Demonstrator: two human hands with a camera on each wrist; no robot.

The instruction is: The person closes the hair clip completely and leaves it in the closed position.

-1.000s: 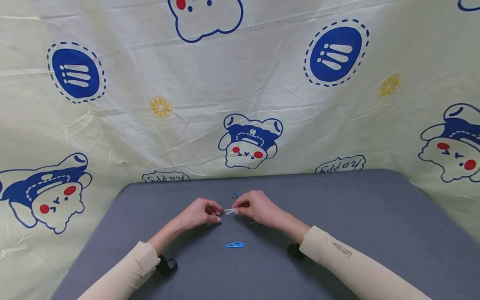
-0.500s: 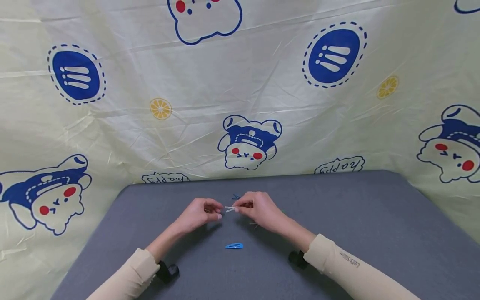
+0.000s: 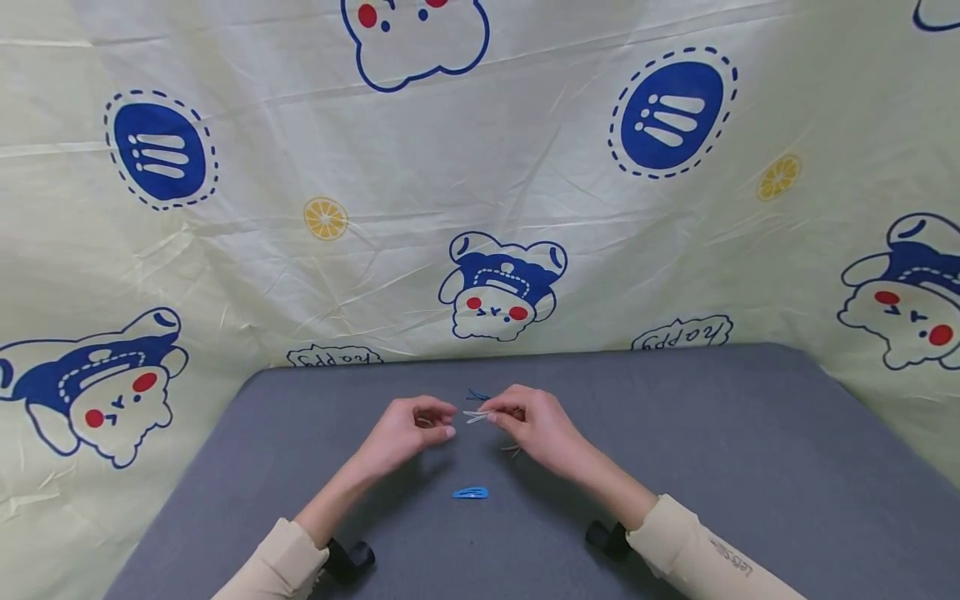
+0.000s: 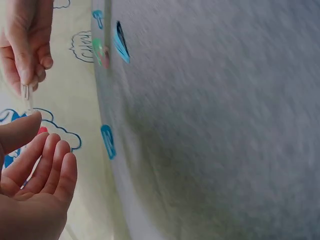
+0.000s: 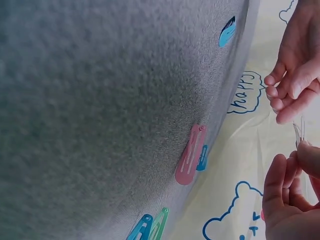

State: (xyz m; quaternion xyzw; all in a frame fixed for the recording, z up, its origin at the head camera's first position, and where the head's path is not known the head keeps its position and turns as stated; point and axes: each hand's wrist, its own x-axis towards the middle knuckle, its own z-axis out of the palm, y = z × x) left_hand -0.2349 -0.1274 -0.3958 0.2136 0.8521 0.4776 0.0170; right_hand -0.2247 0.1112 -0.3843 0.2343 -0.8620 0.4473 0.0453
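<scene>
My right hand (image 3: 536, 425) pinches a pale, whitish snap hair clip (image 3: 476, 416) between thumb and fingertips. Its two prongs stand spread in a V, pointing at my left hand (image 3: 412, 429). That hand is just left of the clip, fingers loosely bent and apart from it, holding nothing. In the right wrist view the clip (image 5: 299, 132) rises from the pinch of my right hand (image 5: 292, 200); my left hand (image 5: 300, 75) is above it. A blue snap clip (image 3: 470, 493) lies on the table nearer me.
Behind my right hand lies a dark blue clip (image 3: 477, 396) with spread prongs. A brownish-pink clip (image 3: 512, 450) is partly covered under that hand. The right wrist view shows a pink clip (image 5: 190, 155) and a green clip (image 5: 159, 224). A printed curtain (image 3: 405, 283) hangs behind the grey table (image 3: 675, 433).
My right hand has shifted slightly right with the pale clip. My left hand, earlier at the clip's tips, now has a small gap from it, with its fingers a little more spread.
</scene>
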